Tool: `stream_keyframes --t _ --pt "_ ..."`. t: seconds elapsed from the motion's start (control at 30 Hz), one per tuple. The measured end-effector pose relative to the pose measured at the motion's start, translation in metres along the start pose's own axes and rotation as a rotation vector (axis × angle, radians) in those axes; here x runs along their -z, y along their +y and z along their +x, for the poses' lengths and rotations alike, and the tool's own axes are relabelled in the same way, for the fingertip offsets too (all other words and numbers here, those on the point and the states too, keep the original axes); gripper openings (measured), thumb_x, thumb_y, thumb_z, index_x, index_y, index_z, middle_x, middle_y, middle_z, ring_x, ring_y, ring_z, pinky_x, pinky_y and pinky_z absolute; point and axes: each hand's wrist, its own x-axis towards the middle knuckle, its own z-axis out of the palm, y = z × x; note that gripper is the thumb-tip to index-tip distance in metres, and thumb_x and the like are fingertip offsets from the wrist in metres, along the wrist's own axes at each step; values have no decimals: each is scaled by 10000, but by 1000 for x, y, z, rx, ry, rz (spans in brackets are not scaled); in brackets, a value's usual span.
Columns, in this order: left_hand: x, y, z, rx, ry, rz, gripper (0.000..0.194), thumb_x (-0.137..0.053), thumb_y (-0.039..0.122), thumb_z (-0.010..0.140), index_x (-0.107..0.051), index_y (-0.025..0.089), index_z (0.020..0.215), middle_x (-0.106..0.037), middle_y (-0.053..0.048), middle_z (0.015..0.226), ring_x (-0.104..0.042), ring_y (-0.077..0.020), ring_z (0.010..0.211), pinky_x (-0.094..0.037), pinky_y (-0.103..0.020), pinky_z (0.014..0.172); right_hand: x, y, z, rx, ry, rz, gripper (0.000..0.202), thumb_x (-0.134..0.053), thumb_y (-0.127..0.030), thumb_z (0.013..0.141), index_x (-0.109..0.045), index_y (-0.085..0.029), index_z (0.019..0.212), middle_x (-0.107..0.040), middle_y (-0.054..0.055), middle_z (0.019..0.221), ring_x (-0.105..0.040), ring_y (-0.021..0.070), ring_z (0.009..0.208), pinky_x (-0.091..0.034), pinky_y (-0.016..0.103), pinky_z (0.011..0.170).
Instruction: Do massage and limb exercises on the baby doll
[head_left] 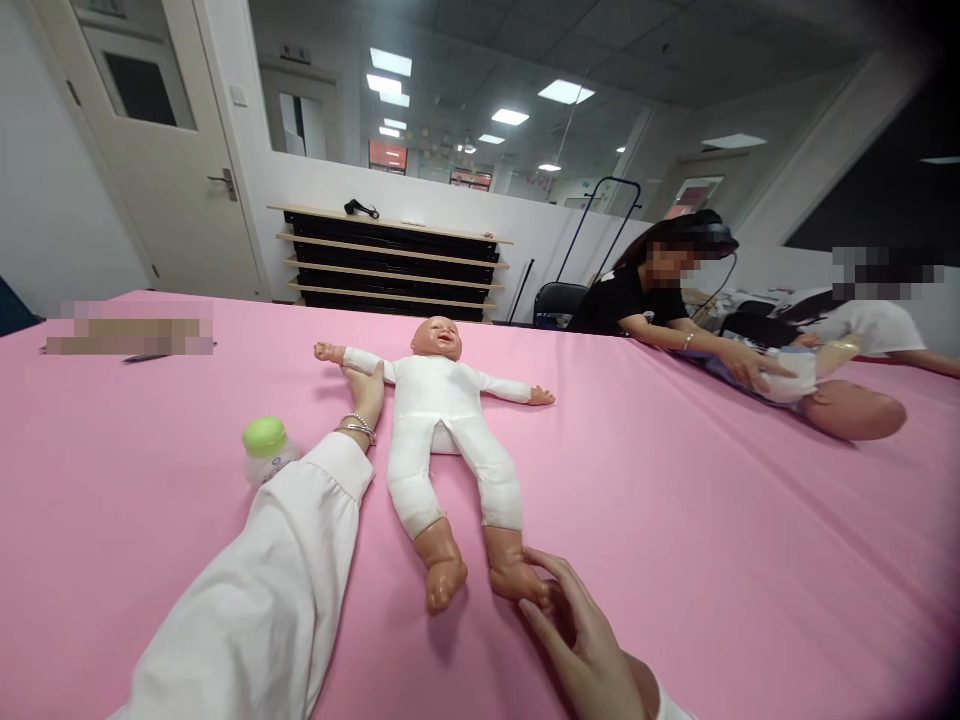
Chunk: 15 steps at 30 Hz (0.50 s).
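Note:
A baby doll (435, 400) in a white cloth suit lies on its back, head away from me, arms spread and bare feet toward me. My left hand (365, 392) is closed on the doll's white sleeve on the left side, its fingers partly hidden by that arm. At the foot on the right, my right hand (589, 640) curls its fingers and thumb around the toes. A small jar with a green lid (265, 440) stands beside my left forearm, which partly covers it.
A pink cloth (675, 560) covers the table. Across it at the right, a co-worker (645, 290) handles another doll (855, 408), with a second person (862, 320) beyond. A blurred-out item (135, 335) lies at far left. A low shelf (390, 260) stands by the wall.

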Motion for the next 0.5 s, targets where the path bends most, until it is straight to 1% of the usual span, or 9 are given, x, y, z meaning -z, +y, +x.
stream_keyframes --t 0.07,0.17,0.27,0.37,0.5 --pt "-2 2 -1 46 80 5 738 -546 246 814 -109 47 1374 -337 -240 1388 -381 -249 1286 -326 -327 1066 0 -1 1 -4 -10 -3 313 -515 -363 847 -555 -205 1113 -634 83 1048 -634 180 935 -551 256 789" --pt "-5 3 0 91 104 27 679 -536 233 815 -177 73 1368 -428 -228 1336 -459 -243 1229 -384 -340 1018 0 2 2 -20 -37 7 305 -512 -365 853 -559 -215 1115 -646 65 1037 -640 166 927 -549 226 782" --pt "-6 2 1 92 119 36 687 -542 248 813 -177 97 1376 -445 -212 1332 -477 -235 1215 -395 -337 1007 0 5 0 -32 -69 14 302 -518 -358 854 -557 -225 1123 -645 54 1048 -635 162 947 -540 219 806" --pt "-6 1 1 89 121 29 685 -543 250 814 -186 98 1378 -451 -209 1329 -469 -229 1224 -396 -316 1008 1 5 -3 -17 -87 4 270 -511 -344 861 -574 -237 1100 -654 43 1000 -642 155 907 -543 209 782" --pt "-4 1 -1 99 101 30 696 -545 254 813 -175 89 1379 -469 -217 1306 -474 -241 1218 -395 -331 1009 3 0 -5 20 -50 -30 239 -506 -327 864 -607 -240 1062 -660 46 944 -648 152 848 -550 194 720"
